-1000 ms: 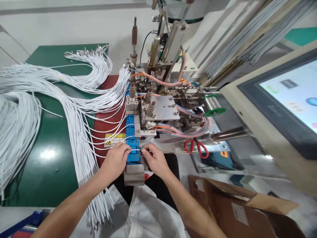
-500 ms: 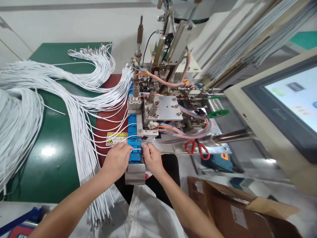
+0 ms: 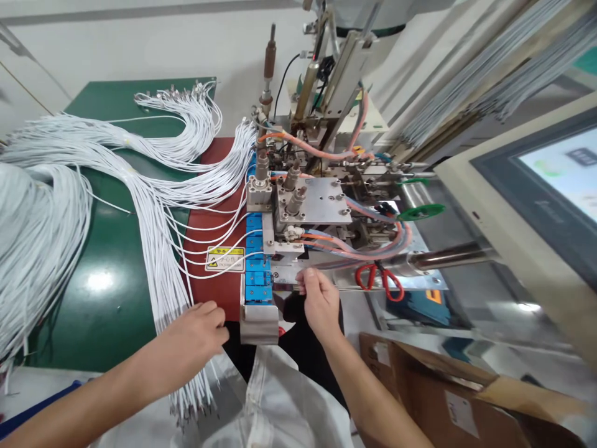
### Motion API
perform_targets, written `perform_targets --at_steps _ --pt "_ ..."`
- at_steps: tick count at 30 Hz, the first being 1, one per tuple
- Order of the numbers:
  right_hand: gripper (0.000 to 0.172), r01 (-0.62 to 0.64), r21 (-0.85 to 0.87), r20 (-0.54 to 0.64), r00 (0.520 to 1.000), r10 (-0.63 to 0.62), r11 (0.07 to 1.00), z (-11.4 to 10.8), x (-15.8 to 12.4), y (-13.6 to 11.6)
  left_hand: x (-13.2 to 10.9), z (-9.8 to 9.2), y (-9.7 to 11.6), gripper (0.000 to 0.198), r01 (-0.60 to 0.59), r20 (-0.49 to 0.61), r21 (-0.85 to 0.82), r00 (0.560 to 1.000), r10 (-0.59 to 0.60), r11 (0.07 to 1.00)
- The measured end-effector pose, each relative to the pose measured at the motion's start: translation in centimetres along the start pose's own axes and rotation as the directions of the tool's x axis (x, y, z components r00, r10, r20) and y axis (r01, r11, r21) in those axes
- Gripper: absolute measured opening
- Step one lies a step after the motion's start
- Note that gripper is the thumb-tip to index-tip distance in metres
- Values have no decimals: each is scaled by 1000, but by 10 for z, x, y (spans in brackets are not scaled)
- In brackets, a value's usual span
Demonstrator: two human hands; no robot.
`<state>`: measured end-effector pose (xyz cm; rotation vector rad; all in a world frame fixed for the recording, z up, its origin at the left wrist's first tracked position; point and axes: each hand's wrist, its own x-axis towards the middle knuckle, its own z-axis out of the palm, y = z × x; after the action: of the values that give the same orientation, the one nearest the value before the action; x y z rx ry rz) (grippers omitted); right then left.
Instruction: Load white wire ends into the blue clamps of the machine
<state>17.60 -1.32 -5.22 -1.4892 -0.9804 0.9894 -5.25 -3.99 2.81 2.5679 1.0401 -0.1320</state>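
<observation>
My left hand [image 3: 198,333] hovers over the lower part of a bundle of white wires [image 3: 161,274], its fingers loosely curled and slightly apart, with nothing visible in them. To the right of a row of blue clamp blocks [image 3: 258,279], my right hand [image 3: 321,302] has thumb and fingertips pinched together, apart from the blocks. Whether anything small is between those fingertips is hidden. Several single wires run from the bundle across the red-brown plate [image 3: 212,218] to the blue blocks. A bent metal guard [image 3: 259,325] sits at the near end of the row.
A machine with a metal plate [image 3: 321,199] and orange hoses stands behind the blocks. Red-handled scissors [image 3: 380,281], a green-rimmed spool [image 3: 420,202] and a screen [image 3: 555,162] are at the right. A cardboard box [image 3: 420,392] stands below. More wires [image 3: 41,249] lie on the green table [image 3: 121,298].
Both hands have left the white wire they held at the front blue blocks. My left hand has moved left and down to the bundle; my right hand has drawn back to the right.
</observation>
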Motion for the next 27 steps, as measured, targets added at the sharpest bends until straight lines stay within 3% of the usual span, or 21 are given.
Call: perform_targets --at_steps 3,6,9,12,16,19,23,27 --pt "41 -11 41 32 999 10 999 0 -2 -2 -10 -3 6 15 47 132 114 989 -62 992" --pt "42 -9 65 55 998 5 998 1 -3 -3 -7 -4 5 19 42 113 123 992 -56 992" --pt "41 -8 69 51 999 4 998 0 -6 -4 5 -8 1 17 -30 65 -25 997 32 999" --pt "39 -17 87 61 998 12 996 -1 -11 -7 21 -10 1 21 -65 -39 -189 997 59 980" --pt "39 -2 245 129 991 -31 969 -3 -24 -9 41 -4 5 23 47 -252 -361 957 -146 931" --pt "34 21 330 113 992 -61 944 -4 -31 -12 50 4 10 21 103 -329 -432 907 -263 896" --pt "12 80 150 112 989 -98 985 -7 -30 -24 58 13 20 21 81 -376 -465 883 -279 881" --pt "10 210 -19 237 951 -200 977 -9 -22 -36 65 16 31 26 47 -405 -536 862 -306 843"
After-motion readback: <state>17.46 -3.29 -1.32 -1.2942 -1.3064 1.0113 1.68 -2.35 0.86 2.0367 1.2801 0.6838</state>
